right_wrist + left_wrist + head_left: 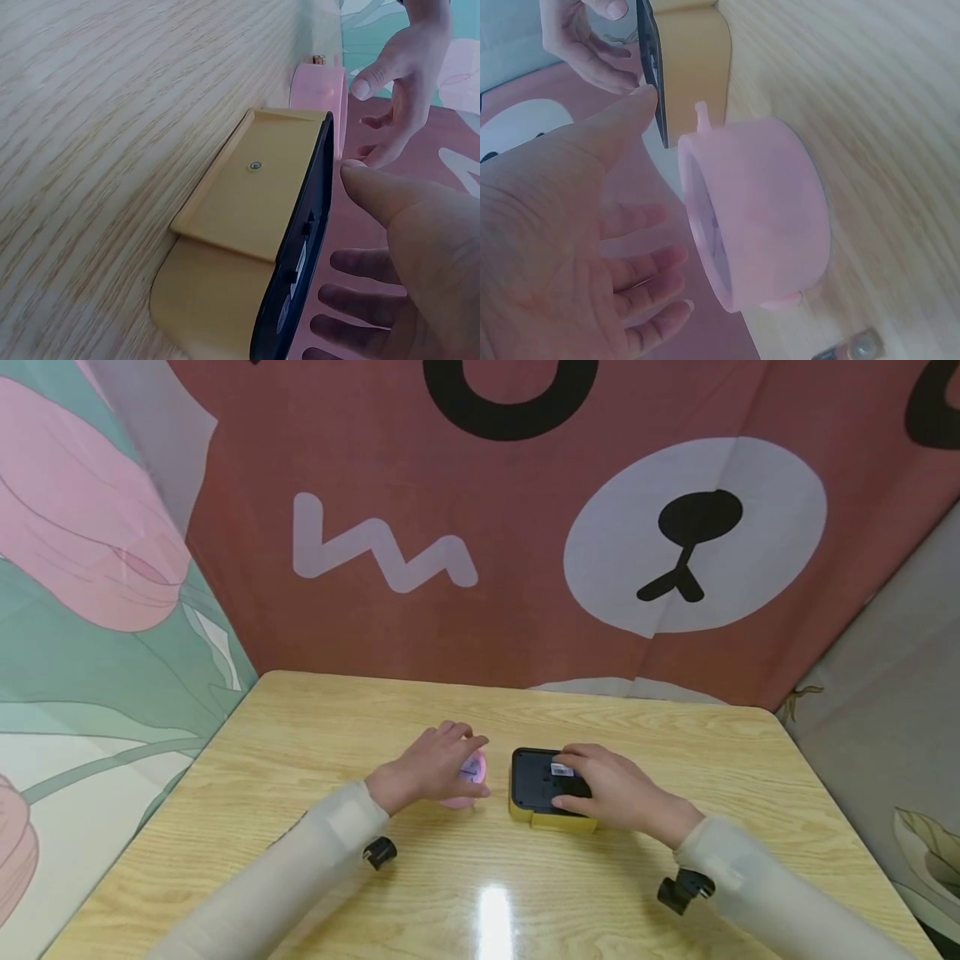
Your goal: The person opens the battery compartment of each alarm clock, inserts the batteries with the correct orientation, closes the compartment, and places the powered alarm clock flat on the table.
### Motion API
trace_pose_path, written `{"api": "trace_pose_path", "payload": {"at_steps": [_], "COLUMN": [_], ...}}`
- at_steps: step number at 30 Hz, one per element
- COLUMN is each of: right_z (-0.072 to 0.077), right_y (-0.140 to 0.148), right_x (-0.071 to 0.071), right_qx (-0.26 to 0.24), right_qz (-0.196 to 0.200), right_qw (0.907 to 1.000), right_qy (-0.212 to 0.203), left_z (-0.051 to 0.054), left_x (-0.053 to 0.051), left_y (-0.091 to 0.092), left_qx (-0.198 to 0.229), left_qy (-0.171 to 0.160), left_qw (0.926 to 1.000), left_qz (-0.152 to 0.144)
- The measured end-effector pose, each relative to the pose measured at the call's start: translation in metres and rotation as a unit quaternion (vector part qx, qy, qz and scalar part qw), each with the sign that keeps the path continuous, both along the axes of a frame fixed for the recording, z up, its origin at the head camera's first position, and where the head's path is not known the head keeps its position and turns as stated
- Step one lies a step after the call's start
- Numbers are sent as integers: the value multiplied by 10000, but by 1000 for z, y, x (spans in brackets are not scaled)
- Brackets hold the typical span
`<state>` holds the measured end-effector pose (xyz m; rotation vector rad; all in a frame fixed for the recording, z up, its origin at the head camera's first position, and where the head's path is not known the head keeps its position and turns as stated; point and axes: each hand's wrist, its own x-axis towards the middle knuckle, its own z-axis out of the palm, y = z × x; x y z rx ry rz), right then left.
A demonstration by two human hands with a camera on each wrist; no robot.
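A pink round alarm clock point(761, 214) with small feet lies face up on the table. My left hand point(438, 764) is over it, fingers spread and loosely bent. In the left wrist view the fingers appear apart from the clock's rim. To its right lies a yellow box-shaped object point(240, 176) with rounded corners and a black panel point(534, 785) on top, bearing a white label point(562, 770). Above this panel hovers my right hand point(611, 785), its thumb and fingers relaxed. A gap between hand and panel shows in the right wrist view.
Beside the pink clock lies a small cylinder with a metal end point(864, 346), mostly cut off by the frame. The wooden table point(337, 710) meets a red printed cloth point(375, 627) at the back. A floral cloth point(97, 677) hangs on the left.
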<state>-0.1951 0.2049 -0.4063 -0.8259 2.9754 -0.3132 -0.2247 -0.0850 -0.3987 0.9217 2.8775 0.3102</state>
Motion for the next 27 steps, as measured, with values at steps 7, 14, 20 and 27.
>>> {"api": "trace_pose_path", "payload": {"at_steps": [7,14,20,27], "right_z": [2,1,0,0], "right_y": [-8,-14,-18,-21], "right_x": [-1,-3,-3,-2], "right_qx": [78,125,82,96], "right_qz": [110,120,165,273], "right_qw": [9999,9998,9998,9996], "right_qy": [-31,-54,-54,20], "left_z": [-2,-6,-6,-7], "left_x": [-1,-2,0,1], "left_y": [-6,-9,-8,-5], "left_qx": [-104,-118,-108,-228], "left_qy": [-121,-262,-373,-440], "left_qw": [9999,9995,9992,9987], "left_qz": [61,105,66,68]}}
